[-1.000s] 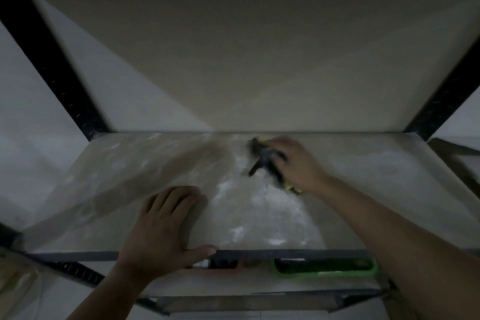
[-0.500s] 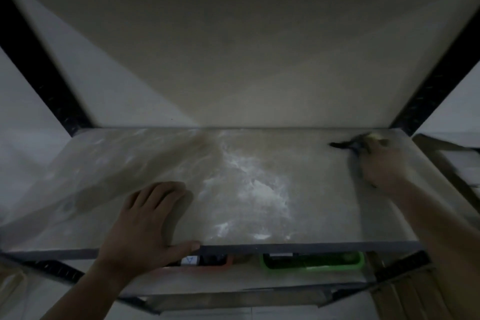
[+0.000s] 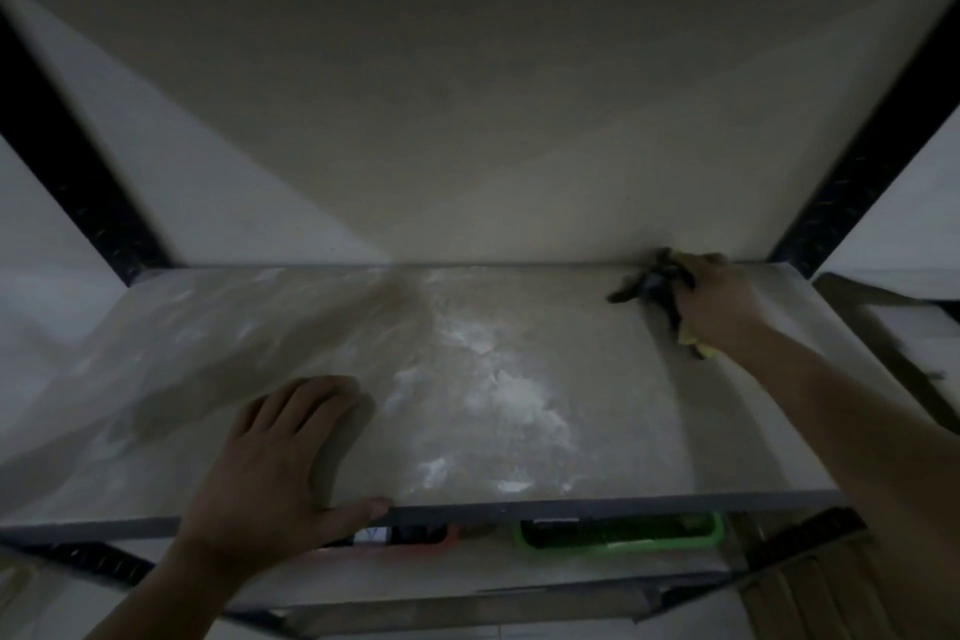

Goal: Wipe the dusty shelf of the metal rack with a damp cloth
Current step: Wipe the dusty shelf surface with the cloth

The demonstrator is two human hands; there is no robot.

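My right hand [image 3: 711,301] is curled round the dark cloth [image 3: 649,283], pressing it on the shelf [image 3: 623,405]; white dust [image 3: 509,395] lies left of it, and my left hand [image 3: 280,457] rests flat, fingers straight.

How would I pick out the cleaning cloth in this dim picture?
Start at the pale shelf and follow its back edge to the far right corner, beside the black post. There the right hand grips the cloth, a dark bunched rag with a yellow bit at the wrist, unlike the white dust mid-shelf.
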